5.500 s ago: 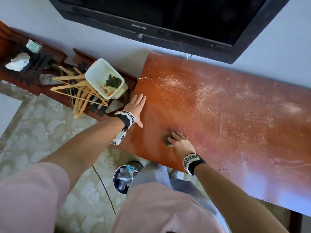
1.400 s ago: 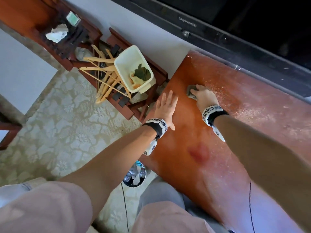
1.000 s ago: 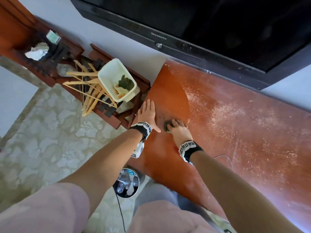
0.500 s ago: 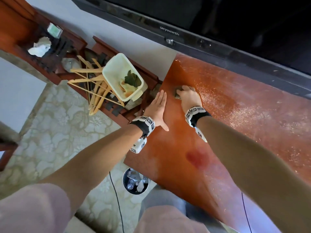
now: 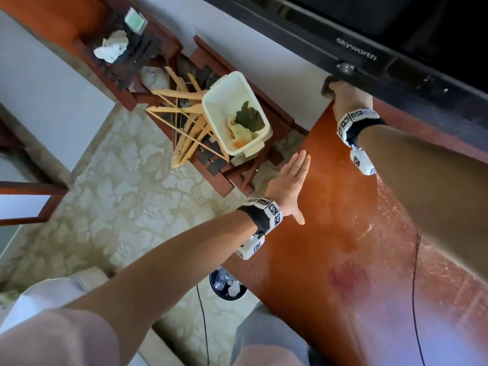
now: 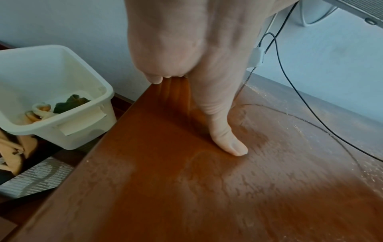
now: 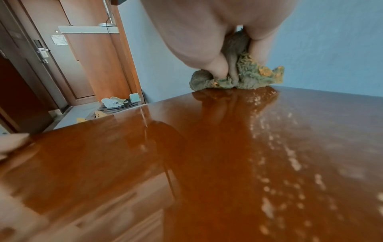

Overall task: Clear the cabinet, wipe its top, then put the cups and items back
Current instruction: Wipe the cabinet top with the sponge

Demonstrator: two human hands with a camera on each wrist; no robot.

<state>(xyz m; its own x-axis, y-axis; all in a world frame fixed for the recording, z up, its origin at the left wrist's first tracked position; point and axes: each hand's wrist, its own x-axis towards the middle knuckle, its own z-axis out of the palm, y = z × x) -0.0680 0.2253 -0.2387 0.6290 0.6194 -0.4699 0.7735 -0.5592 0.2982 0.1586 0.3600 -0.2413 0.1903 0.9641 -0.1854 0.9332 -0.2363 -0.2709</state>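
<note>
The red-brown cabinet top [image 5: 330, 233] fills the lower right of the head view; its left part looks wet and dark, its right part carries pale dust. My right hand [image 5: 346, 97] grips a crumpled green-grey cloth [image 7: 240, 77] and presses it on the far left corner by the wall, under the television's edge. In the head view only a dark bit of the cloth [image 5: 327, 88] shows past my fingers. My left hand [image 5: 290, 178] lies flat with straight fingers on the cabinet's left edge, thumb [image 6: 228, 140] spread onto the wood.
A black television [image 5: 369, 35] hangs just above the cabinet's back. Left of the cabinet a white plastic bin [image 5: 235, 114] with rags sits on a wooden rack beside wooden hangers [image 5: 184, 128]. A small waste bin [image 5: 227, 286] stands on the floor. Black cables [image 6: 290, 65] run along the cabinet's back.
My right hand has pushed the cloth further back, from the left edge to the far corner by the wall. My left hand has stayed flat on the edge.
</note>
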